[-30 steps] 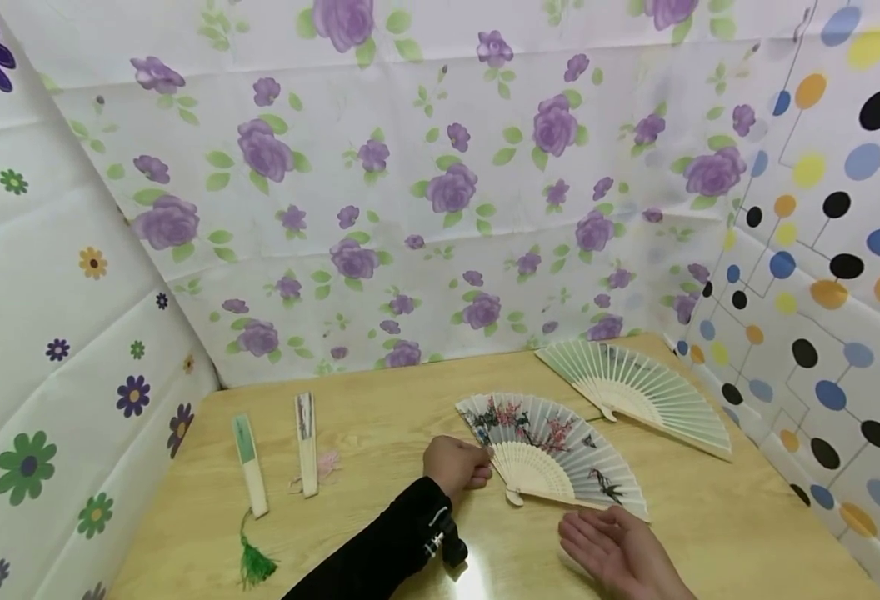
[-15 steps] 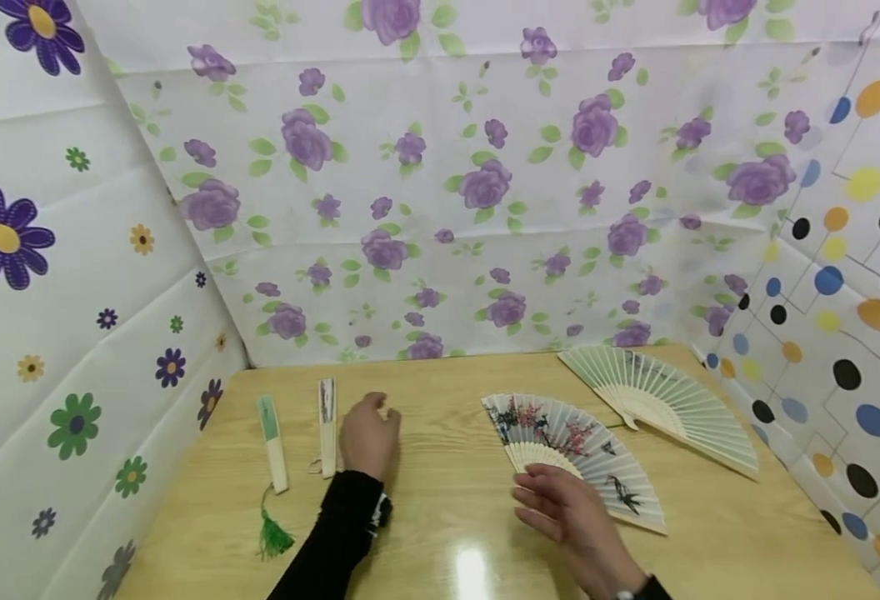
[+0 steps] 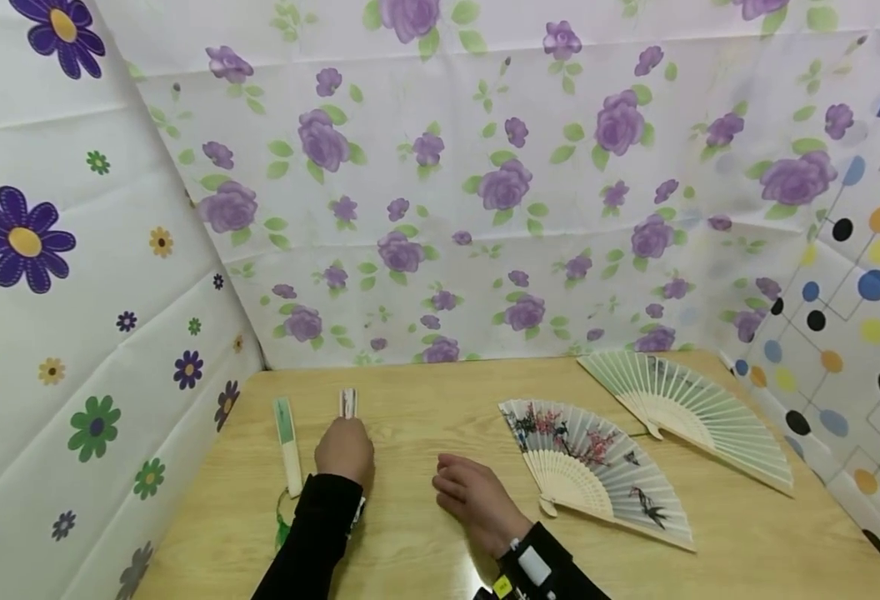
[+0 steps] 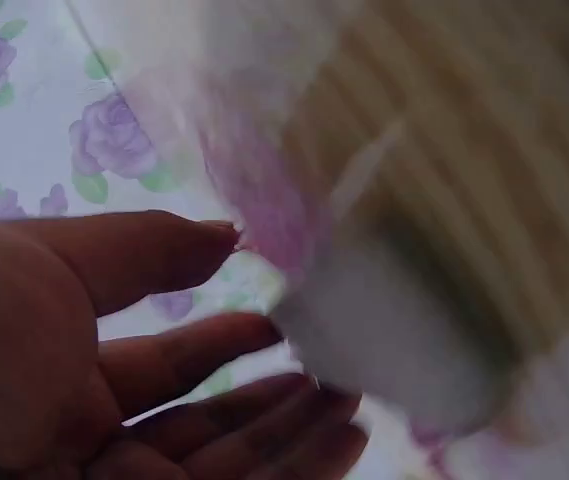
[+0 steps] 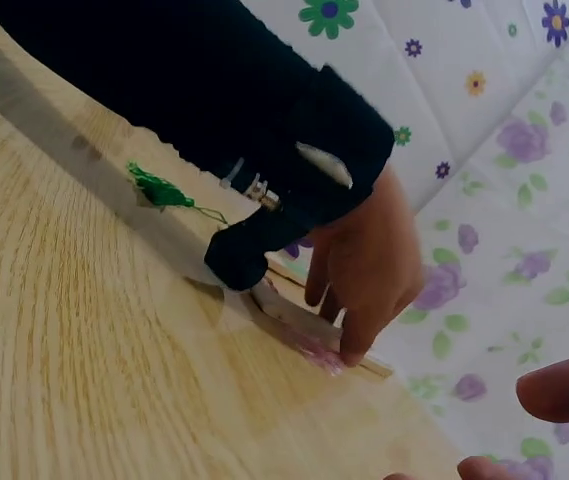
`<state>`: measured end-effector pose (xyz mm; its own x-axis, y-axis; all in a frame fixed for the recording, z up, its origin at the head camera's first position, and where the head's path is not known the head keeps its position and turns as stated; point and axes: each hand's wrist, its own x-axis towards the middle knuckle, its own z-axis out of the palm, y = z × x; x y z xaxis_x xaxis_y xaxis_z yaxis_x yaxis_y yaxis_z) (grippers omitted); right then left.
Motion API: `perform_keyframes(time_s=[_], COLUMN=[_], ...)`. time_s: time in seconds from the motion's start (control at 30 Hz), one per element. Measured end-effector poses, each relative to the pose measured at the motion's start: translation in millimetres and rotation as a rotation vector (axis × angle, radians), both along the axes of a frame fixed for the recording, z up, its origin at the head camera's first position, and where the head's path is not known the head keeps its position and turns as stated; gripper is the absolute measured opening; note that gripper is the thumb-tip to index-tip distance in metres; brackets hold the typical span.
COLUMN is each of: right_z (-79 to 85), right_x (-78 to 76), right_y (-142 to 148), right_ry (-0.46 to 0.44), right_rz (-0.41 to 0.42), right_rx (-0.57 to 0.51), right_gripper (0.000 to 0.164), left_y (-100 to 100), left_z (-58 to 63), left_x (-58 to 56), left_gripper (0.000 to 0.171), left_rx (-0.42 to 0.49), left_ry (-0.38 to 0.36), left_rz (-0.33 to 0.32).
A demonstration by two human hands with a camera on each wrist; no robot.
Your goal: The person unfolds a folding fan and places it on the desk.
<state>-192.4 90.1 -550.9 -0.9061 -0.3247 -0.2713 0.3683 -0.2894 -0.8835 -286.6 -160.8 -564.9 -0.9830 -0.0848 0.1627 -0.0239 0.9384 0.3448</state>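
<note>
My left hand (image 3: 345,454) grips the lower part of a folded hand fan (image 3: 347,403) with a printed white leaf; only its top end shows past the knuckles. In the right wrist view, the fingers come down on both sides of that fan, and a pink tassel (image 5: 322,358) lies beside it. The left wrist view is blurred, with the fan close to the thumb and fingertips. Over the middle of the table, my right hand (image 3: 481,504) has relaxed fingers and holds nothing. Right of it lies a spread white fan (image 3: 605,467) with pink blossoms and birds.
A folded green fan (image 3: 287,450) lies left of the left hand, its green tassel (image 5: 164,190) partly behind the sleeve in the head view. A spread light green fan (image 3: 687,412) lies at the back right. Patterned cloths (image 3: 440,208) line the table's back and sides.
My left hand has gone from the spread white fan over to the folded white-leaf fan and now grips it. The right hand has moved left, away from the spread white fan.
</note>
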Motion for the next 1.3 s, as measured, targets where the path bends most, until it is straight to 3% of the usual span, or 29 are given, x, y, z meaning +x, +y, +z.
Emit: perform_keyframes(time_s=[0.07, 0.13, 0.2, 0.27, 0.3, 0.37, 0.5, 0.57, 0.63, 0.8, 0.93, 1.0, 1.07, 1.17, 1.3], right_z=[2.1, 4.5, 5.1, 4.1, 2.5, -2.4, -10.7, -12.4, -14.1, -14.6, -5.1, 4.3, 16.4, 34.5, 49.1], right_x=[-3.9, -6.6, -8.9, -10.0, -10.0, -8.6, -5.3, -6.2, -9.0, -18.5, -25.8, -29.6, -34.4, -42.8, -52.6], right_y=[-1.8, -2.8, -3.8, -4.4, -4.2, -2.2, 3.0, 2.7, 0.1, -3.7, 2.8, 8.1, 13.0, 19.3, 25.8], right_ry=[-0.019, -0.036, -0.04, -0.045, -0.051, -0.062, -0.084, -0.072, -0.054, -0.034, -0.029, -0.005, 0.048, 0.144, 0.206], right_rz=[0.009, 0.018, 0.025, 0.026, 0.021, 0.003, -0.034, -0.03, -0.016, 0.024, 0.036, 0.02, -0.007, -0.004, 0.018], right_rx=[0.009, 0.01, 0.0, -0.024, -0.038, -0.06, -0.07, -0.061, -0.047, -0.019, -0.001, 0.022, 0.07, 0.131, 0.173], right_gripper=[0.063, 0.062, 0.063, 0.064, 0.064, 0.065, 0.066, 0.067, 0.068, 0.067, 0.063, 0.062, 0.059, 0.06, 0.061], left_y=[3.4, 8.6, 7.4, 5.6, 5.5, 2.2, -7.7, -15.4, -20.7, -29.4, -18.4, -9.1, 2.2, 18.5, 49.5], left_z=[9.5, 27.6, 29.2, 32.9, 34.9, 26.3, -3.2, -19.2, -21.1, -23.3, 4.7, 23.0, 40.6, 52.4, 61.8], left_x=[8.4, 21.0, 22.5, 20.4, 19.0, 8.7, -11.3, -18.0, -14.9, -13.6, 3.7, 18.1, 32.1, 39.8, 38.4], left_gripper=[0.024, 0.02, 0.014, 0.009, 0.016, 0.033, 0.009, 0.031, 0.045, 0.046, 0.037, 0.021, 0.031, 0.048, 0.037], left_rx=[-0.043, -0.059, -0.076, -0.058, -0.028, 0.042, 0.18, 0.2, 0.227, 0.27, 0.434, 0.581, 0.745, 0.939, 1.082], left_ry=[0.05, 0.057, 0.094, 0.073, 0.04, -0.025, -0.197, -0.225, -0.253, -0.295, -0.343, -0.357, -0.362, -0.328, -0.285], left_rz=[-0.012, -0.03, -0.053, -0.069, -0.08, -0.116, -0.177, -0.19, -0.186, -0.174, -0.19, -0.208, -0.213, -0.215, -0.262])
